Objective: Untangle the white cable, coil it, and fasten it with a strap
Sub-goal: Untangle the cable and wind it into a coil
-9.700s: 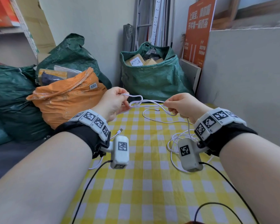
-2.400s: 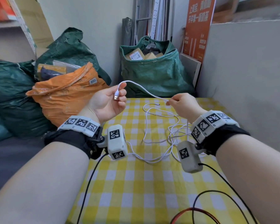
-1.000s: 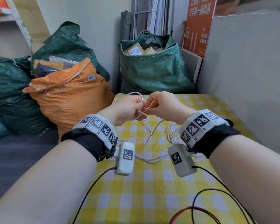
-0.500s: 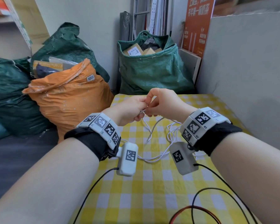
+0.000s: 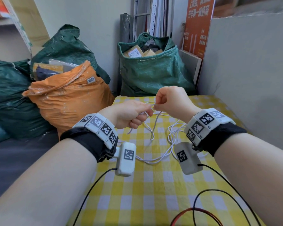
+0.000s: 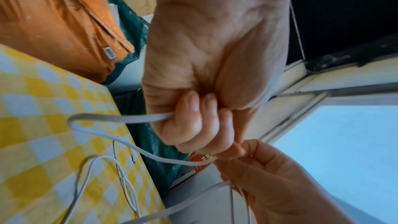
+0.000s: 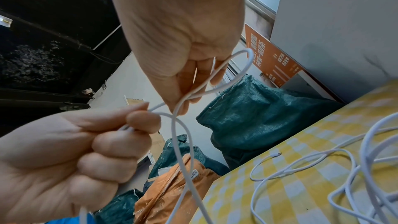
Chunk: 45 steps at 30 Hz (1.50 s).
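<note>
The white cable (image 5: 155, 158) lies in loose tangled loops on the yellow-checked tablecloth (image 5: 147, 193), and one end rises to my hands. My left hand (image 5: 143, 115) is a fist gripping the cable (image 6: 120, 119), which bends out below the fingers (image 6: 193, 125). My right hand (image 5: 157, 106) sits just right of it, almost touching, and pinches a small loop of the cable (image 7: 234, 67) between thumb and fingertips (image 7: 217, 77). Thin strands (image 6: 231, 200) hang from the right hand; I cannot tell whether they are a strap. A small plug (image 7: 276, 154) lies on the cloth.
An orange sack (image 5: 69, 101) stands left of the table. Green sacks (image 5: 153, 74) with parcels stand behind it. A grey panel (image 5: 252, 79) runs along the right side. Black and red leads (image 5: 203, 209) from the wrist cameras lie on the near cloth.
The hands, apart 2.4 s ago with the plug in the left one, have met above the table. Over the last half second the right hand rose slightly, drawing up a small cable loop.
</note>
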Tool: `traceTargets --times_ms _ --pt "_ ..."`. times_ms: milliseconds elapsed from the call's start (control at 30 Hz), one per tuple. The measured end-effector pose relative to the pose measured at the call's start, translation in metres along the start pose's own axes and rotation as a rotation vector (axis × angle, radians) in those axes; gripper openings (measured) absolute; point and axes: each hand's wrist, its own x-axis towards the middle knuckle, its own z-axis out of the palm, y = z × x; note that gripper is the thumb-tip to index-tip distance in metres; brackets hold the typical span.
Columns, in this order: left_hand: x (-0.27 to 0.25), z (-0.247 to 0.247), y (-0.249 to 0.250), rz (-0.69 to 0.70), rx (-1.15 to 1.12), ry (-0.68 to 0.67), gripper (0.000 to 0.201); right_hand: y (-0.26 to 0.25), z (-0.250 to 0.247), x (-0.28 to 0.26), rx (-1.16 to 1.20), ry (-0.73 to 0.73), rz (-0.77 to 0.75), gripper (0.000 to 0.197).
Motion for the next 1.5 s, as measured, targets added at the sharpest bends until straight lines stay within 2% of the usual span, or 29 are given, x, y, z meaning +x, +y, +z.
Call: traceTargets --times_ms 133,267,400,533,633,733,967,1133,1367,1500 --pt "-0.002 -0.009 0.000 0.043 -0.323 -0.042 0.035 0.004 0.000 0.001 -0.027 0.032 0.024 0.025" --pt "-0.007 -0.018 0.000 0.093 -0.648 -0.045 0.040 0.008 -0.004 0.002 -0.029 0.053 0.075 0.022" --pt "-0.007 -0.023 -0.004 0.152 -0.842 -0.022 0.047 0.011 -0.005 0.001 -0.022 0.091 0.087 0.023" --pt "-0.008 -0.032 -0.007 0.207 -0.972 0.021 0.051 0.022 -0.006 0.002 -0.025 0.152 0.163 0.030" --pt "-0.011 -0.043 -0.011 0.241 -1.030 0.082 0.048 0.032 -0.008 0.001 0.114 0.196 0.238 0.028" --pt "-0.012 -0.047 -0.014 0.259 -1.042 0.107 0.041 0.033 -0.007 0.001 0.083 0.174 0.249 0.028" --pt "-0.012 -0.054 -0.021 0.332 -1.126 0.114 0.040 0.029 -0.004 0.001 -0.019 0.072 0.233 0.014" --pt "-0.015 -0.065 -0.024 0.428 -1.270 0.124 0.040 0.034 -0.001 -0.002 0.096 0.050 0.288 0.017" --pt "-0.012 -0.080 -0.038 0.505 -1.420 0.233 0.051 0.032 0.002 -0.001 0.289 0.030 0.330 0.014" --pt "-0.015 -0.091 -0.047 0.547 -1.501 0.299 0.051 0.042 0.004 0.001 0.199 0.065 0.339 0.017"
